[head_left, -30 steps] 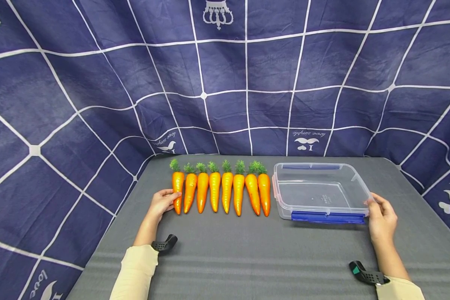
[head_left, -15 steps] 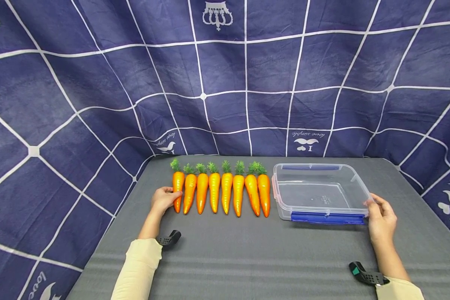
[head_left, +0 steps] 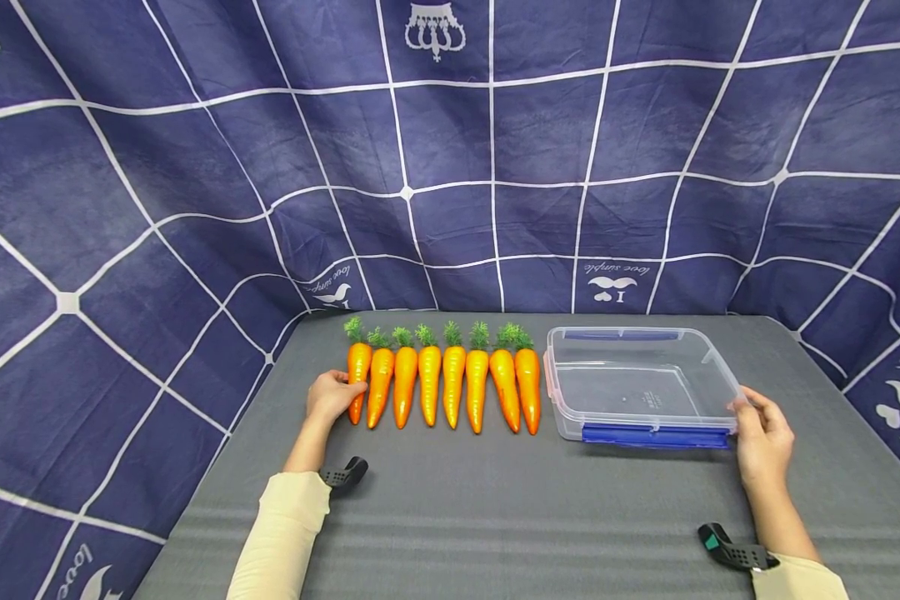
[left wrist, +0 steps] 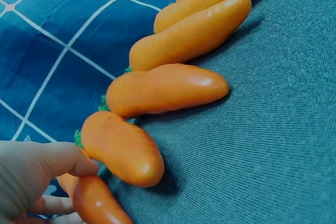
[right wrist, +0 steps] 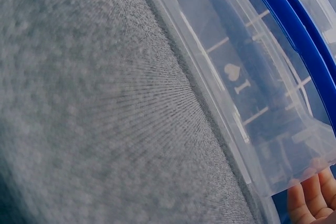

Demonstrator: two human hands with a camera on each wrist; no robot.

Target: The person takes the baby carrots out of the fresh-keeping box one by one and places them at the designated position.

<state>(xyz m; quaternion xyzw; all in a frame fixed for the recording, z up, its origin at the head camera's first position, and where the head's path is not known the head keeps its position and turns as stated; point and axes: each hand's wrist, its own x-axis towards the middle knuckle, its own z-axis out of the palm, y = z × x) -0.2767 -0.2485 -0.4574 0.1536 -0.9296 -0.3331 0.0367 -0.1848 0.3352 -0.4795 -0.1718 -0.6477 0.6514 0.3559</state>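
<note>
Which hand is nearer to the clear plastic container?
The right hand: it grips the near right corner of the clear container. The left hand is far off, at the leftmost carrot, beyond the whole row.

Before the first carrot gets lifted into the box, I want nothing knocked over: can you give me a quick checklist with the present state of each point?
1. Left hand has a grip on the leftmost carrot: ok, fingers curl round it.
2. Neighbouring carrot is apart from it: not ok, the row lies closely packed.
3. Clear plastic box is open, no lid on it: ok.
4. Box interior is free: ok, nothing lies inside.
5. Right hand steadies the box's near right corner: ok.
6. Blue latch is unhooked: cannot tell.
</note>
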